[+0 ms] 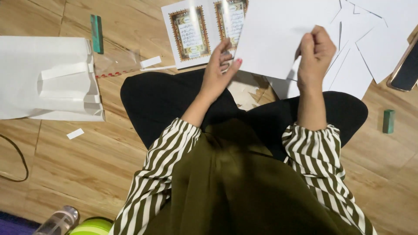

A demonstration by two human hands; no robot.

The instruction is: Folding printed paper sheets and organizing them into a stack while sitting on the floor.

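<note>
I sit cross-legged on a wooden floor. My left hand (220, 72) grips the left edge of a white sheet of paper (278, 35) held up over my knees. My right hand (314, 54) pinches the same sheet at its lower right edge, fingers closed on it. Just beyond the sheet lies a glossy printed page (191, 30) with two ornate framed panels, partly hidden by the held sheet.
Several loose white sheets (374, 43) fan out at the upper right, with a phone (407, 65) at the right edge. A white paper stack (48, 78) with cut strips lies at left. Green erasers (96, 32) (389, 121), paper scraps (75, 133), a cable and a bottle (58, 222) sit around.
</note>
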